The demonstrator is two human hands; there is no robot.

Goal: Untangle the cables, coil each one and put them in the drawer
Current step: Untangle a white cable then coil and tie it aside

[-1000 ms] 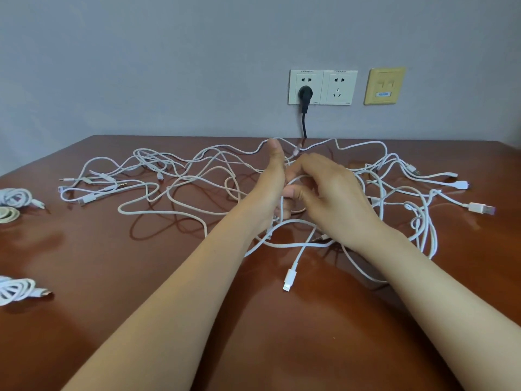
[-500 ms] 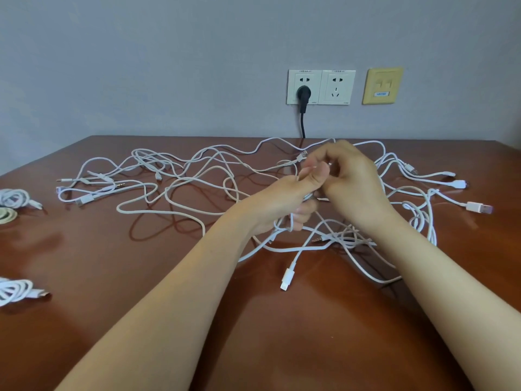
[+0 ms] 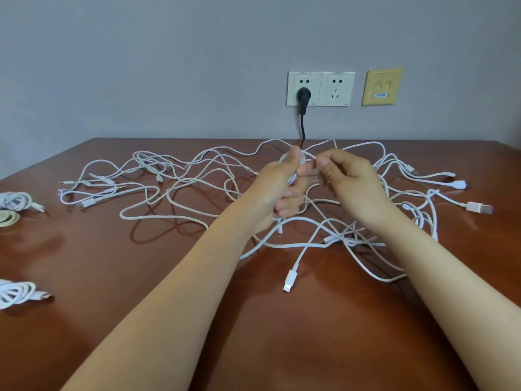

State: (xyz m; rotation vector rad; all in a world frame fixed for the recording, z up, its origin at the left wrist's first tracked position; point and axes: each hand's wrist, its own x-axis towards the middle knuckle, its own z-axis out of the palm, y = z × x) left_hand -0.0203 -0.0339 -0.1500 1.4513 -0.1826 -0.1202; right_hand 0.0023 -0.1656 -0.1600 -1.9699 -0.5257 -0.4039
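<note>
A tangle of several white cables (image 3: 197,187) spreads across the brown table (image 3: 141,277). My left hand (image 3: 277,190) is raised above the tangle, its fingers curled round a small coil of white cable (image 3: 290,165) with the thumb on top. My right hand (image 3: 352,179) is just to its right and pinches a strand of the same cable between thumb and fingertips. A loose white connector end (image 3: 289,280) lies on the table below my hands. No drawer is in view.
Coiled white cables lie at the left edge, one (image 3: 17,201) further back and one (image 3: 19,293) nearer me, with a pale roll (image 3: 7,218) between them. Wall sockets (image 3: 320,88) hold a black plug (image 3: 303,98). A USB plug (image 3: 479,207) lies at right.
Both hands have lifted from the tangle and moved back and up. The left hand now holds cable loops in its fist, and the right hand has drawn a strand out to the right.
</note>
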